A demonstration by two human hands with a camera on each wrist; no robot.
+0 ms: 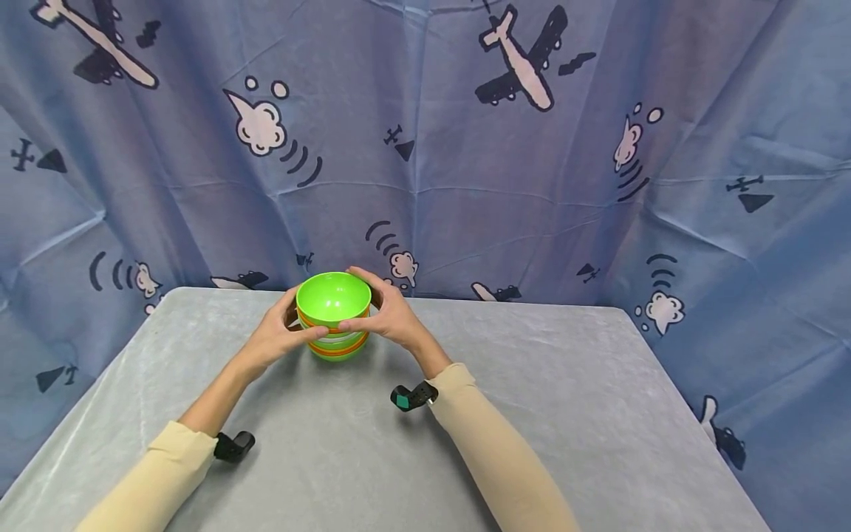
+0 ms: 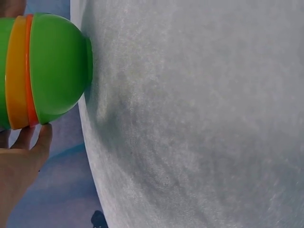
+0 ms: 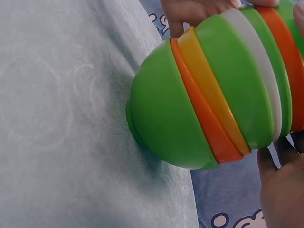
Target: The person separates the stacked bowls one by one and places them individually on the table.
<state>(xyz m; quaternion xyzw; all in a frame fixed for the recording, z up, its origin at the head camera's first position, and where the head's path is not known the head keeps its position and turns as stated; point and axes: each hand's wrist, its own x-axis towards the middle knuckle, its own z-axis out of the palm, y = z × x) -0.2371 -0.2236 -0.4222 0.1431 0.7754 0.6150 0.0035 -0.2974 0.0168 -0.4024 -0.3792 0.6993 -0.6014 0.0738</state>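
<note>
A nested stack of bowls (image 1: 338,343) stands toward the back of the table, left of centre, with a green bowl (image 1: 334,294) on top, its inside facing up. Below it show orange, white, green and yellow rims, as the right wrist view makes plain; the lowest green bowl (image 3: 164,109) is close over the tabletop. My left hand (image 1: 279,332) grips the stack from the left, thumb across the front. From the right, my right hand (image 1: 392,318) holds it too, thumb at the front near the upper rim and fingers behind.
The grey cloth-covered table (image 1: 532,399) spreads to the right and in front of the stack. Behind its back edge hangs a blue curtain (image 1: 452,185) printed with planes and clouds. Black bands with small devices (image 1: 412,397) sit on both wrists.
</note>
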